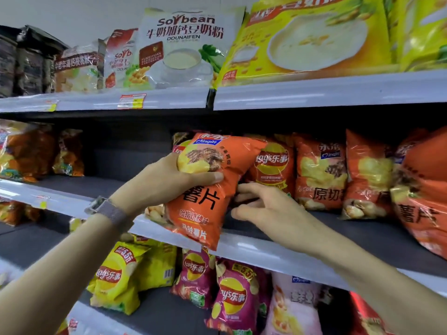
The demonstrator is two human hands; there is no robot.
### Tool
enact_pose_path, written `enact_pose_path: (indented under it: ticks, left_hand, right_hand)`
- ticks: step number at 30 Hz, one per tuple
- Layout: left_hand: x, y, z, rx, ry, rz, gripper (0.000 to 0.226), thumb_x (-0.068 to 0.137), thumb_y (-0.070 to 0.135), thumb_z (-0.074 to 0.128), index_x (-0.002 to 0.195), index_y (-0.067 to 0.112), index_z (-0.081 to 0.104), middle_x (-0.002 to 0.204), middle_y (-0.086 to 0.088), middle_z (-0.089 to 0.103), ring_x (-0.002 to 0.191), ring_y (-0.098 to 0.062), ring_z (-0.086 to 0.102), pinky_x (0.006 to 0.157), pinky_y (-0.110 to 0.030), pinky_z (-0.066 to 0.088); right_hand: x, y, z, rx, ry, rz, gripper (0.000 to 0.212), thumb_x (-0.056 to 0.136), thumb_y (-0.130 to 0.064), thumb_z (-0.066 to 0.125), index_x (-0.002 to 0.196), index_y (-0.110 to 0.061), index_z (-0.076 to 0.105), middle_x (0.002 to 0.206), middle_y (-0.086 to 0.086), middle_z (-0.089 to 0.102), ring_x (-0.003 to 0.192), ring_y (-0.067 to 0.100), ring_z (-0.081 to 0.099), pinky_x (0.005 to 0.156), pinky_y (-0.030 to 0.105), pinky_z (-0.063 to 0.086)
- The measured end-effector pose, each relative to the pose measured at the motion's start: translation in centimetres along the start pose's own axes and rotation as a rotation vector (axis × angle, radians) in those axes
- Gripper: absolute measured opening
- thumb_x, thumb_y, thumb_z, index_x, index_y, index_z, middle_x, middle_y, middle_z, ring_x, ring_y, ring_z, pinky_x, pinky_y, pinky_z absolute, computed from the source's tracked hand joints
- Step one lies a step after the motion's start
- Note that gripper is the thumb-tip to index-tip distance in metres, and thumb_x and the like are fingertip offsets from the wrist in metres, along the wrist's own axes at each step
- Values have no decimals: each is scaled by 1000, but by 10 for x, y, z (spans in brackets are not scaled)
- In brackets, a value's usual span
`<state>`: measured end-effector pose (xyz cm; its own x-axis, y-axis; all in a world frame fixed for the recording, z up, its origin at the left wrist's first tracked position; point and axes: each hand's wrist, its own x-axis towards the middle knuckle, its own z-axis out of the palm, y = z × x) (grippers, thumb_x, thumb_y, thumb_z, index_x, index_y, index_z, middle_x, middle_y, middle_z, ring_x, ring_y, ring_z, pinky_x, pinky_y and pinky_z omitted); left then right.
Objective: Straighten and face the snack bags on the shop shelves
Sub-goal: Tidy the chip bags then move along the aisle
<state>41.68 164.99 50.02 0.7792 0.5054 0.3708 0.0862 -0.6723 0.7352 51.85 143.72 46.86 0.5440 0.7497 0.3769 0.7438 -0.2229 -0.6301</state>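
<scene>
Bag (205, 209) tilts in grip of left hand (167, 180).

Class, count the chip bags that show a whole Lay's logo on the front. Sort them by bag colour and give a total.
Yellow bag: 1
Purple-red bags: 2
Orange bag: 1
Total: 4
</scene>
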Motion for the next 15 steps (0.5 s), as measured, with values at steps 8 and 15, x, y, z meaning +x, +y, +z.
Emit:
enact_pose_path:
  ticks: [8, 15]
  left_hand:
    - [25, 75, 126, -19, 64, 144, 123, 40, 100, 63, 135, 24, 47, 129, -2, 64, 117, -28, 65, 101, -51, 54]
    - [34, 133, 216, -257, 68, 43, 144, 48, 92, 72, 160, 17, 21, 151, -13, 49, 139, -38, 49, 114, -57, 42]
  right_hand:
    - [-54, 36, -61, -316, 254, 103, 77, 89, -75, 53, 155, -43, 29, 146, -23, 43, 140, 8, 42, 113, 34, 36]
    - [-98, 70, -91, -545, 235, 216, 89, 93, -66, 52, 162, -32, 7, 162, -13, 19, 150, 16, 22, 120, 43, 33]
